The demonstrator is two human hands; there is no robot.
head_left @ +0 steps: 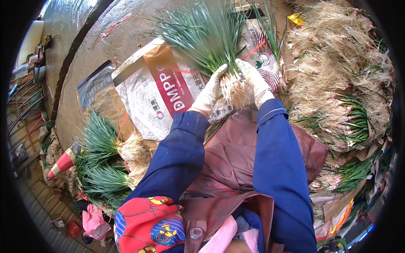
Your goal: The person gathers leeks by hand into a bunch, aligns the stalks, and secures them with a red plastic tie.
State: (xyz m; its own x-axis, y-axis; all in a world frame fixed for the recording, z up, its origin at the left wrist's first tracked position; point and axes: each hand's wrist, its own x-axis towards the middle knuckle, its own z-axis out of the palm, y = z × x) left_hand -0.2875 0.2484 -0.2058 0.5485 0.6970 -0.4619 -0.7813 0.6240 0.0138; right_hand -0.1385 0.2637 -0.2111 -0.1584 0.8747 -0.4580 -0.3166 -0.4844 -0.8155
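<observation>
A thick bunch of scallions [206, 36] stands between my hands, its green leaves fanned away from me and its pale hairy roots toward my lap. My gloved left hand [212, 89] is closed against its left side near the white stem ends. On the right side, my gloved right hand [254, 82] presses in with the fingers bent around the stems. Beneath the bunch lies a flattened white plastic sack [143, 99] with a red band. A red tie strip [254, 49] shows from under the leaves on the right, and a few loose scallions [272, 31] lie beyond it.
To the left lie tied scallion bunches [99, 135] with roots facing me. A large heap of rooty scallions [337, 63] fills the right side. A brown apron [236, 147] covers my lap. At lower left a person in pink [95, 221] is partly visible.
</observation>
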